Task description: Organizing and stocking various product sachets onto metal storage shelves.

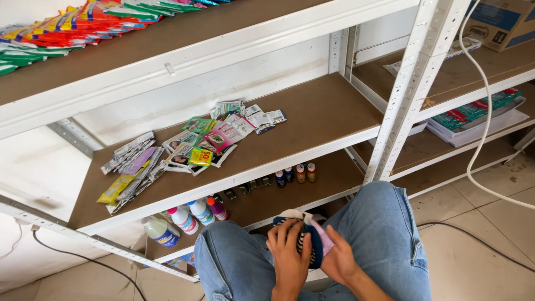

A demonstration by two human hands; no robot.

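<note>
your left hand (288,251) and right hand (337,261) are both gripping a striped cloth (308,234) closed-fingered; sachets (189,147) are lying at 11 o'clock.

Crumpled navy-striped cloth (307,237) with pink edge, above knees

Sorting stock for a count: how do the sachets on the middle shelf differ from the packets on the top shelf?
The sachets lie scattered in loose, uneven clusters; the packets sit in one neat overlapping row. The sachets are mixed silver, pink, green and yellow; the packets are mostly red and green. Both are flat and lie on brown shelf boards.
</note>
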